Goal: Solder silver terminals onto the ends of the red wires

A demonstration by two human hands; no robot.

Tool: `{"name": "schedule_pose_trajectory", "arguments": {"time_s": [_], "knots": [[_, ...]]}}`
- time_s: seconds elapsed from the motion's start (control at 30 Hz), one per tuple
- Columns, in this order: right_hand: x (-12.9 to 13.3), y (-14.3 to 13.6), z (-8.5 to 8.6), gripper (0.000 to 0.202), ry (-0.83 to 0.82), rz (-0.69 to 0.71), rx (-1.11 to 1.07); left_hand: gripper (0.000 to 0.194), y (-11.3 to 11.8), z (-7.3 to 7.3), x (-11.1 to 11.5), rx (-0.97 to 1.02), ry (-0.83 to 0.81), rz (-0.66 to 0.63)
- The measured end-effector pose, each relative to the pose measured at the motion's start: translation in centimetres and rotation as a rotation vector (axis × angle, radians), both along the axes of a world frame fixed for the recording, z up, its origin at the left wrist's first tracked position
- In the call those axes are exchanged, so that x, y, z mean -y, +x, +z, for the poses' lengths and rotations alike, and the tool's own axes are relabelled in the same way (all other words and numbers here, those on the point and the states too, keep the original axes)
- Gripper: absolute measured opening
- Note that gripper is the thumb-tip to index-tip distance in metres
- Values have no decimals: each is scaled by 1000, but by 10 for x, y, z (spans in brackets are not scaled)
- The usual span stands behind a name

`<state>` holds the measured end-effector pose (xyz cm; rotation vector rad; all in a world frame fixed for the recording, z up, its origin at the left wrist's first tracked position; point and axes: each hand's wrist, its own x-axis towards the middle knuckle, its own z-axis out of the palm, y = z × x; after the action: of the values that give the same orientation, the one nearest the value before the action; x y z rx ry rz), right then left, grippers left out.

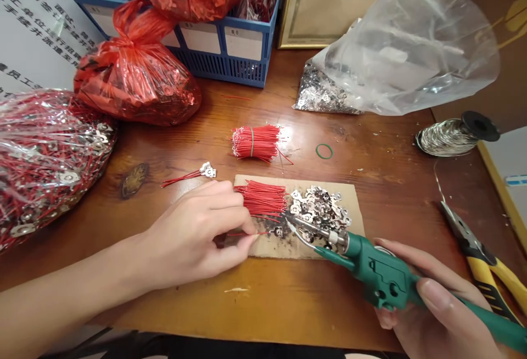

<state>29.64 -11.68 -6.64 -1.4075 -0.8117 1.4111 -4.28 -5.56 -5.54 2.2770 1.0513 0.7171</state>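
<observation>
My left hand [206,227] pinches a thin red wire [263,233] low over a piece of cardboard [349,205]. At the wire's right end is a small metal terminal [279,231]. My right hand [440,298] is wrapped round a green soldering gun [381,271]. Its metal tip and a curved feed tube point left, just above and right of that terminal. On the cardboard, a pile of red wires [263,200] lies beside a heap of metal terminals [321,205]. Left of the cardboard, a few wires with terminals attached [189,173] rest on the table.
Behind are a banded wire bundle [257,142], a green rubber band [324,151], a blue basket [242,51] and a clear bag of terminals [329,84]. Red bags [140,79] and a wire-filled bag [45,161] stand left. A solder spool [448,136] and pliers [473,249] lie right.
</observation>
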Motion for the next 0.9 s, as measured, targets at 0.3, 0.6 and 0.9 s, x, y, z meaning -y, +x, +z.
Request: {"name": "schedule_pose_trajectory", "arguments": {"time_s": [0.3, 0.6, 0.9], "knots": [[0, 9, -9, 33, 45, 56, -56, 15, 1, 2, 1, -16, 31, 26], [-5, 6, -12, 32, 44, 81, -83, 15, 1, -1, 3, 0, 44, 46], [-4, 5, -13, 32, 78, 92, -119, 15, -2, -3, 6, 26, 65, 78]]}}
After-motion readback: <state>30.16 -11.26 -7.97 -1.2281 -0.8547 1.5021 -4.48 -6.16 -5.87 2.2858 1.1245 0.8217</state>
